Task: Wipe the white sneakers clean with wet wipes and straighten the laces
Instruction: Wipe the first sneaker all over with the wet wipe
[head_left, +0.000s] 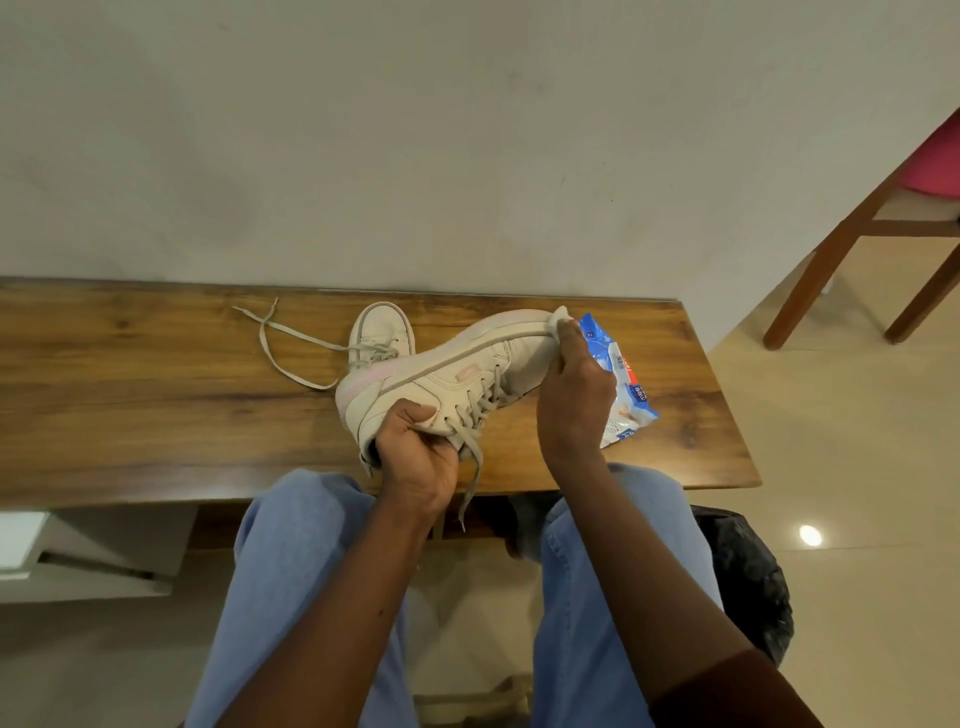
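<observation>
Right now the person sits at a wooden table (130, 389). The left hand (415, 457) curls tight around the collar of a white sneaker (457, 374), which lies tipped on its side over the tabletop, toe pointing away to the right. The right hand (574, 395) pinches a wet wipe (561, 318) against that toe. One lace (470, 483) dangles past the table edge. Just behind stands the second sneaker (382, 332), its loose laces (280, 338) trailing left across the wood. A blue wipes pack (631, 395) lies just beside the right hand.
</observation>
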